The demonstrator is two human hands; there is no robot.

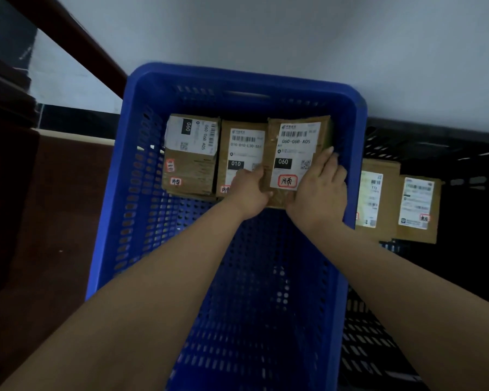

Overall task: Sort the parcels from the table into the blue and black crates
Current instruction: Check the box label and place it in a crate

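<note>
Blue crate, perforated walls, sits centre w/ three brown cardboard parcels in a row along its far end. Left parcel has its label turned sideways, reads 060, w/ small red-edged stickers on the near part. Middle parcel carries a label marked 010. Right parcel, label 060-06B-A05 w/ a red-ringed handwritten sticker, lies against the crate's right wall and overlaps the middle one's right edge a bit. Both hands are on that right parcel: left hand grips its near-left corner, fingers curled round the edge; right hand holds the right side, fingers stretched along the side toward the far end, thumb across the near part of the top. Whether the parcel is fully down on the crate floor can't be told. Near half of the blue crate holds no parcels visible, both forearms reach across it. Black crate stands touching on the right, w/ two more brown parcels side by side: a nearer-left parcel partly hidden by the blue rim, and a labelled parcel to its right, labels too blurred to read. Dark wood furniture on the left; pale wall beyond.
</note>
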